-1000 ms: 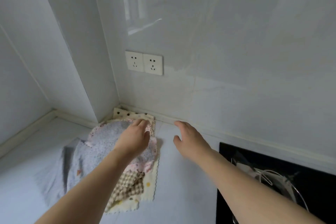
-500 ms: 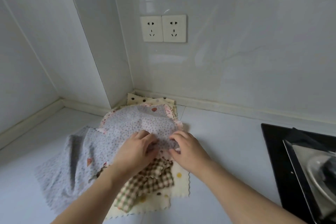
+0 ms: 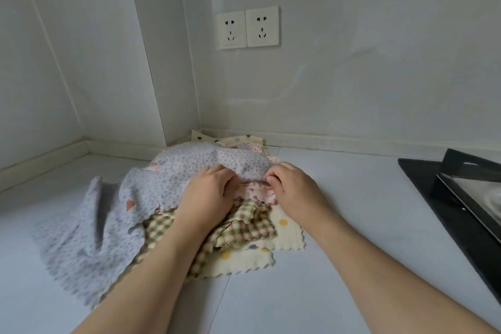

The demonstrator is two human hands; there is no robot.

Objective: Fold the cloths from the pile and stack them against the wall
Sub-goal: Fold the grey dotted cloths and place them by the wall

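A pile of cloths lies on the white counter in the corner by the wall. On top spreads a pale blue-grey speckled cloth, rumpled and draping to the left. Under it show a pink patterned cloth, a green-brown checked cloth and a cream cloth with coloured dots. My left hand and my right hand both pinch the near edge of the speckled cloth at the middle of the pile, fingers curled into the fabric. The fingertips are partly hidden in the folds.
A black hob with a metal tray on it sits at the right edge of the counter. Two wall sockets are above the pile. A wall pillar juts out behind the pile's left side.
My hands came back from the wall onto the pile and took hold of the speckled cloth's edge. The view has tilted down and moved closer.
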